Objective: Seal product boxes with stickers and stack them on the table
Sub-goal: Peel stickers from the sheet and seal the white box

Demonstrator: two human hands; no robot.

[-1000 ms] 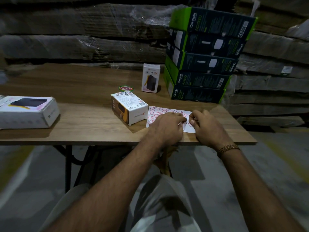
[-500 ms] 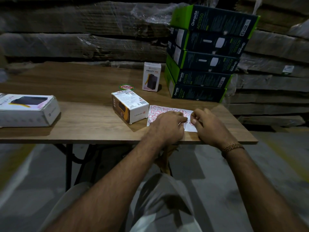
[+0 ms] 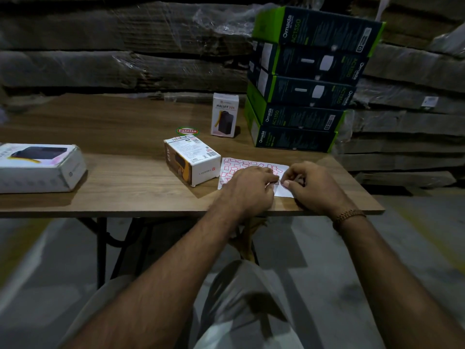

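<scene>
The right hand [image 3: 315, 186] was found pinching at a sticker on the sticker sheet [image 3: 254, 165], apparently to peel it. The left hand [image 3: 247, 188], fingers curled, was pressed on the sheet to steady it. The unsealed power-bank box [image 3: 192, 161] was placed just left of the fingers, within reach.

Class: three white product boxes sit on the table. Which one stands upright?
The HALLEY box, at the back beside the green stack. It stands on end; the box by the sticker sheet and the far-left box lie flat.
</scene>
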